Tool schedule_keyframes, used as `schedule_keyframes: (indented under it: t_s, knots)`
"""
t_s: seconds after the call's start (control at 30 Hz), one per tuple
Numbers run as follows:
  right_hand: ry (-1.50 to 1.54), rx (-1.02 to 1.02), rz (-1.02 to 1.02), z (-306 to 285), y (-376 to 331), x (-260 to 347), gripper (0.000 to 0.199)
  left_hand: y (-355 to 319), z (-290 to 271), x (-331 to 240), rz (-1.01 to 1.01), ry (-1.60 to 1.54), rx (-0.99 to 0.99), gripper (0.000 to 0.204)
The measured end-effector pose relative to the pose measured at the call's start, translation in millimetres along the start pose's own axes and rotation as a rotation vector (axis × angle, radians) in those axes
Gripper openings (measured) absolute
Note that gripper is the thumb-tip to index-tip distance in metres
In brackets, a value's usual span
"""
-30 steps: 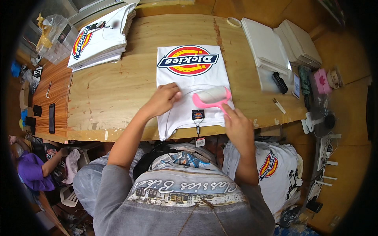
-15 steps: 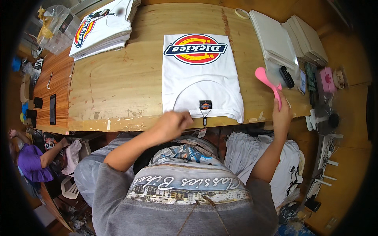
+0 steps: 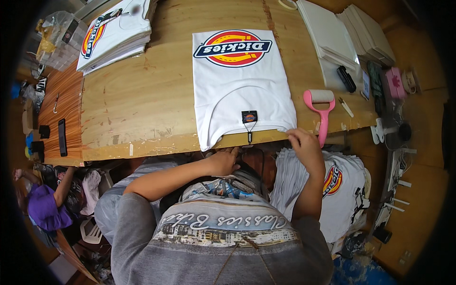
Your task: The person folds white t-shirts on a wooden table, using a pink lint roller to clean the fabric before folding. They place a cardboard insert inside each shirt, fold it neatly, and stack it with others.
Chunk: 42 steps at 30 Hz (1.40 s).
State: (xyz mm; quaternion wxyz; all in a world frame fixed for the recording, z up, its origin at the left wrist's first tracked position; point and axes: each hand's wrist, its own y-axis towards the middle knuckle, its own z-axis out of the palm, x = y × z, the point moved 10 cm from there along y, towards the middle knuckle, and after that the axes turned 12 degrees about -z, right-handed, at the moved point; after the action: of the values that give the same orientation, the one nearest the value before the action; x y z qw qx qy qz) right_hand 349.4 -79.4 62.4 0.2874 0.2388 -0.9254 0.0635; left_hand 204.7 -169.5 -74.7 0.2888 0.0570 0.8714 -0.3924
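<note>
We see the folded white shirt point(image 3: 242, 83) lying flat on the wooden table point(image 3: 152, 85), its printed emblem farthest from us and its neckline toward us. A black label point(image 3: 249, 117) rests on the shirt's collar, its dark cord hanging past the neckline. Our right hand point(image 3: 306, 147) is at the shirt's near right corner, fingers bent; we cannot tell whether they pinch the cloth. Our left hand point(image 3: 224, 161) sits just below the shirt's near edge, beside the cord's lower end, and we cannot tell whether its fingers grasp anything. Just right of the shirt lies a pink-handled roller point(image 3: 323, 111). A stack of white shirts point(image 3: 118, 31) stands well to the shirt's left, and a dark phone point(image 3: 62, 137) lies farther left of the shirt.
</note>
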Motion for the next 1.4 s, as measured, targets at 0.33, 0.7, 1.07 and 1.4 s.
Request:
schedule_keyframes:
  t_s: [0.33, 0.7, 1.07, 1.4]
  knots:
    - [0.115, 0.254, 0.013, 93, -36, -17, 0.036, 61, 51, 36, -0.125, -0.913, -0.074, 0.030]
    - [0.782, 0.009, 0.220, 93, -36, -33, 0.020, 7, 4, -35, 0.004, -1.301, 0.193, 0.023]
    - [-0.419, 0.279, -0.147, -22, 46, 35, 0.017, -25, -136, -48, 0.317, -0.307, -0.502, 0.012]
    - [-0.808, 0.359, -0.531, -8, 149, 123, 0.016, 27, -212, -67, 0.417, -0.756, -0.452, 0.029]
